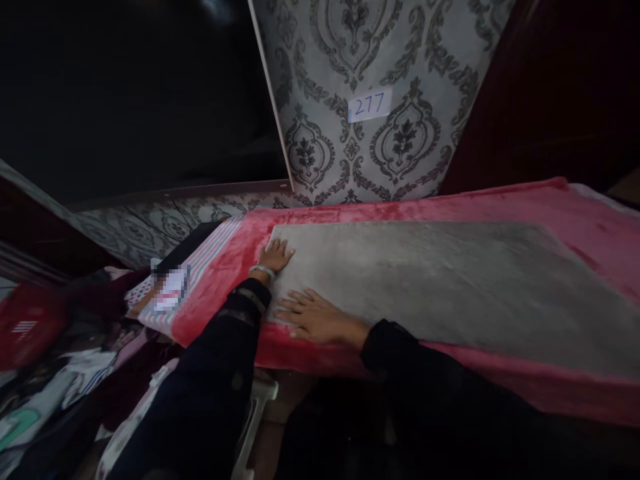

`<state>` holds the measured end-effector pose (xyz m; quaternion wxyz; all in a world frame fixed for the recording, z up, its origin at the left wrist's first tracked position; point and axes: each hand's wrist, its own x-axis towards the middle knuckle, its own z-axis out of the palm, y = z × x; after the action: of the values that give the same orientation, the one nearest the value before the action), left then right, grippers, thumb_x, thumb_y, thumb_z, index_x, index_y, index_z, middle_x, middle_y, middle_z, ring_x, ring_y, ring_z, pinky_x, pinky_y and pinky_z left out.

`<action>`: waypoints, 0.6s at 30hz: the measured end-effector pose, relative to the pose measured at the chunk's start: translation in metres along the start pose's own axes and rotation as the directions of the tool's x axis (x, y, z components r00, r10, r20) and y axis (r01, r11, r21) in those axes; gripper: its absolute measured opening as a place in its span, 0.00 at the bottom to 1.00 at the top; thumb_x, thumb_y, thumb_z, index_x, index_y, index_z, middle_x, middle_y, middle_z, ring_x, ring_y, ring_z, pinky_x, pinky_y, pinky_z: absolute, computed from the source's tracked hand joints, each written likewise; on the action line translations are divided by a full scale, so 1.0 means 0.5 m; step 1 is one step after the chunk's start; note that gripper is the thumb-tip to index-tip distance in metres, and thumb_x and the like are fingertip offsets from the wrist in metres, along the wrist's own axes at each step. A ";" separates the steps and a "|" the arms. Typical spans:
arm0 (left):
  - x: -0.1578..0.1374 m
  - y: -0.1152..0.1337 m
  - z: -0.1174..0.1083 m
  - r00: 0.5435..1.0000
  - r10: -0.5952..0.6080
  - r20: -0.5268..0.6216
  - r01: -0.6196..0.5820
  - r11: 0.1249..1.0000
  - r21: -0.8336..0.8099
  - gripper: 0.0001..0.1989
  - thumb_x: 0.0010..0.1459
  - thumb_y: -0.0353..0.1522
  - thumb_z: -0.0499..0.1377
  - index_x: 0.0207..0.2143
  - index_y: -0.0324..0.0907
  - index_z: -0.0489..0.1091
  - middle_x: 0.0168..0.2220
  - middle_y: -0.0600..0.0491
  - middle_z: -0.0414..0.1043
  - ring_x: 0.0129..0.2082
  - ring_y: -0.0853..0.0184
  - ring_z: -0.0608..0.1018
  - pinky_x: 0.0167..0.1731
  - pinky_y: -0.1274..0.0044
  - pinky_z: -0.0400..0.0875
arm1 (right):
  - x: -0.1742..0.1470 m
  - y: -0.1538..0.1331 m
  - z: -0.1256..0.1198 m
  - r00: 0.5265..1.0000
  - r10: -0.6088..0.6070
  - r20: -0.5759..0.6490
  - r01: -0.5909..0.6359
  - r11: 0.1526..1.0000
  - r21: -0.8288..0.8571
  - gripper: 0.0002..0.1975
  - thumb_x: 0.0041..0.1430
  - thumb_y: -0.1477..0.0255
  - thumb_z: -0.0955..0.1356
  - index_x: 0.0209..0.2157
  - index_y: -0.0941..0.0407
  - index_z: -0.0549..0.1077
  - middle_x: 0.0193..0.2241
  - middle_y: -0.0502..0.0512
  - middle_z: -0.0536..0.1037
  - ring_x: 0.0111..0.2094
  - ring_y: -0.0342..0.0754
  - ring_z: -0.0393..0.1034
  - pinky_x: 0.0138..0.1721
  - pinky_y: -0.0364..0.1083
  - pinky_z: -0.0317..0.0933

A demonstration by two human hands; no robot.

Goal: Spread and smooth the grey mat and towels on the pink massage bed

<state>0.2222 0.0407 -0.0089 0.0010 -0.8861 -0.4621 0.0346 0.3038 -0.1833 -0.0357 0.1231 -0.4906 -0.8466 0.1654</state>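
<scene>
A grey cloth (430, 280) lies spread flat over a red plush blanket (215, 273) that covers a long table. My left hand (276, 257) rests at the far left corner of the grey cloth, fingers stretched out, a bracelet at its wrist. Closer to me, my right hand (320, 319) lies flat on the near left part of the same cloth with its fingers spread. Neither hand grips anything.
A large dark television screen (150, 93) stands at the back left. Patterned wallpaper carries a paper label reading 277 (370, 105). Clothes (75, 387) pile up at the lower left beside a red bag-like object (33, 323). A pale plastic stool (256, 413) is below the table edge.
</scene>
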 end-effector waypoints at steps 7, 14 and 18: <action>-0.136 0.032 -0.005 0.976 0.209 0.063 -0.208 0.978 -0.016 0.35 0.70 0.49 0.41 0.72 0.42 0.48 0.74 0.40 0.41 0.74 0.51 0.45 0.67 0.49 0.41 | -0.176 0.062 -0.046 0.970 0.105 -0.218 -0.105 0.994 0.013 0.29 0.73 0.54 0.55 0.69 0.50 0.60 0.69 0.56 0.60 0.71 0.55 0.47 0.69 0.60 0.45; -0.236 0.055 0.069 0.994 0.108 -0.032 -0.108 0.994 -0.024 0.35 0.69 0.51 0.40 0.73 0.51 0.43 0.76 0.49 0.35 0.74 0.47 0.40 0.66 0.45 0.41 | -0.292 0.152 -0.005 0.907 0.336 -0.253 -0.399 0.878 -0.265 0.30 0.72 0.51 0.53 0.71 0.43 0.54 0.72 0.51 0.51 0.72 0.61 0.42 0.67 0.67 0.44; -0.239 0.057 0.069 0.997 0.051 -0.059 -0.052 0.999 -0.015 0.36 0.68 0.53 0.40 0.73 0.52 0.44 0.76 0.49 0.36 0.73 0.44 0.42 0.66 0.45 0.43 | -0.302 0.137 0.011 0.902 0.333 -0.274 -0.406 0.870 -0.280 0.30 0.72 0.51 0.51 0.71 0.41 0.52 0.72 0.49 0.50 0.72 0.60 0.42 0.67 0.66 0.45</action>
<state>0.1752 -0.0746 -0.0369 0.0063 -0.8984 -0.4392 0.0049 0.4298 -0.2839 -0.0753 0.0963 -0.6729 -0.7334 -0.0129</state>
